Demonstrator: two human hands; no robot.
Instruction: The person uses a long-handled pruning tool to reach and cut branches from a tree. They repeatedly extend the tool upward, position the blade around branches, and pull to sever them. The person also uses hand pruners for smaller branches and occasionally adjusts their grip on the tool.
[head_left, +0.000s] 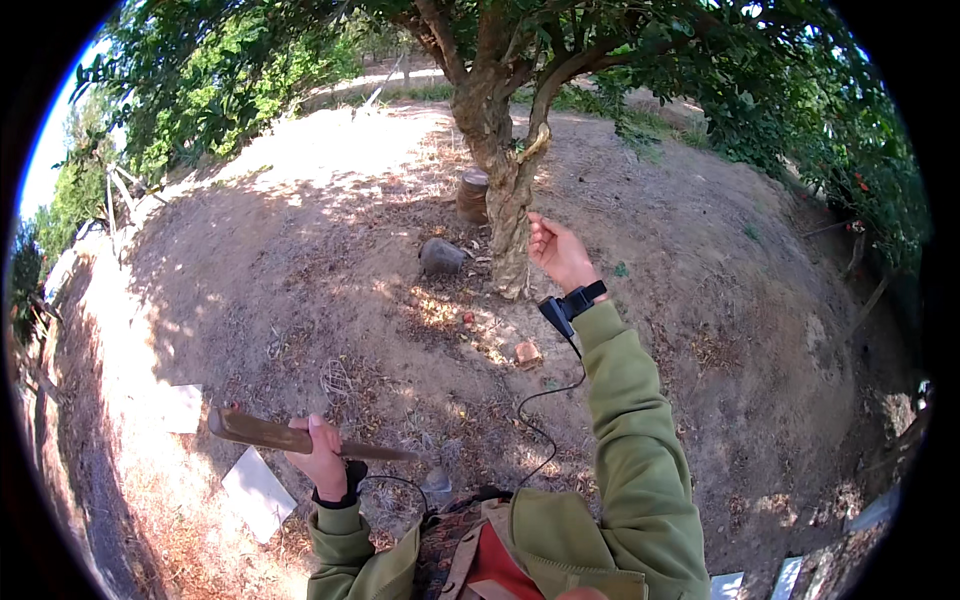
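Observation:
My left hand (321, 454) is closed around a long wooden handle (259, 433), which lies roughly level across the lower left. The handle's right end runs toward a greyish, partly blurred part near my body. My right hand (553, 251) is raised beside the gnarled tree trunk (511, 232), its fingers curled near the bark. Whether the fingertips touch the bark or hold something small cannot be told. A black strap with a small device (559, 315) is around my right wrist, and a thin black cable (536, 427) hangs from it.
Behind the trunk stands a short cut log (472, 196). A grey rock (442, 256) and a reddish brick piece (527, 353) lie on the dry soil. Pale flat slabs (259, 493) lie at lower left. Leafy branches (750, 90) hang low above and to the right.

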